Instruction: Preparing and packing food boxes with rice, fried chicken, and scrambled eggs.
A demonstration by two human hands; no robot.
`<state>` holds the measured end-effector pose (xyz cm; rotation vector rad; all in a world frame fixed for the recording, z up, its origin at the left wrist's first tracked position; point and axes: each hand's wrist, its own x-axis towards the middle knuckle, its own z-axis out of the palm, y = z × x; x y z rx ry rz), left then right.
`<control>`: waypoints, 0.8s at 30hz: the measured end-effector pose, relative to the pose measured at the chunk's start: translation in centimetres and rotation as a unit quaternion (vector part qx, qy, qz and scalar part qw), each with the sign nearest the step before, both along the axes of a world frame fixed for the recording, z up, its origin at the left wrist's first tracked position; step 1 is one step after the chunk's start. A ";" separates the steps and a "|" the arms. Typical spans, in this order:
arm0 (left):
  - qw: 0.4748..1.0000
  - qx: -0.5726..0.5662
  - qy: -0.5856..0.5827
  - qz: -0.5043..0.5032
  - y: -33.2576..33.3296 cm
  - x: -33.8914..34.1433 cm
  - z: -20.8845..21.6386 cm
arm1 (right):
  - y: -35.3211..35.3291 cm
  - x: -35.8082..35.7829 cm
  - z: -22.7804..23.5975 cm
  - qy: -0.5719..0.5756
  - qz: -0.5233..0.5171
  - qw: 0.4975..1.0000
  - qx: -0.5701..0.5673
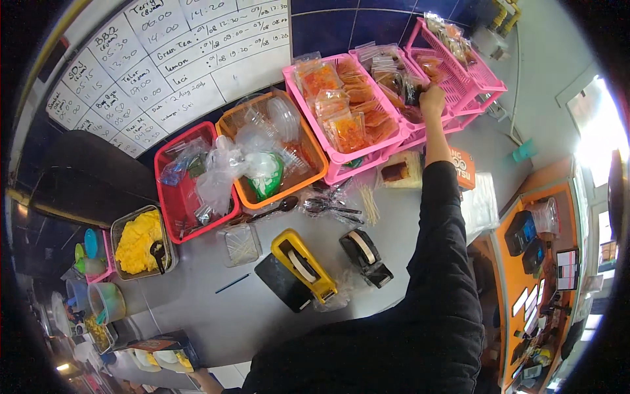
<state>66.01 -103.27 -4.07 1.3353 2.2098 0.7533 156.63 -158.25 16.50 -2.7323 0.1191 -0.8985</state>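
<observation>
Stretched out to the far right, my right hand point(432, 102) reaches into the middle pink basket point(398, 84), its fingers closed beside a dark sachet point(413, 95). The fingertips are partly hidden, so what they grip is unclear. Other small clear sachets lie around it. At the lower left, my left hand point(205, 381) shows only in part, at the edge of an open takeaway box point(176, 340). Inside that box are white and yellow pieces of food point(167, 360). The fingers under the box are out of sight.
Pink baskets hold orange sachets point(344, 131). An orange bin point(226, 118) with plastic lids and a red bin point(164, 197) stand left of them. On the steel counter are a yellow tape dispenser point(315, 276), a black dispenser point(367, 256), wrapped spoons point(331, 207) and a tub of yellow food point(141, 243).
</observation>
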 end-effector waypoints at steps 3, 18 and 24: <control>0.999 0.023 0.001 0.042 1.8 -1.1 0.0 | 0.8 -2.4 2.5 -0.093 -0.019 0.992 0.088; 0.856 0.382 0.062 -0.344 10.1 -1.4 10.0 | 30.9 -50.7 8.6 0.256 0.553 0.678 0.411; 0.777 0.397 -0.001 -0.488 13.5 -1.5 11.5 | 40.6 -66.1 8.2 0.308 0.629 0.622 0.350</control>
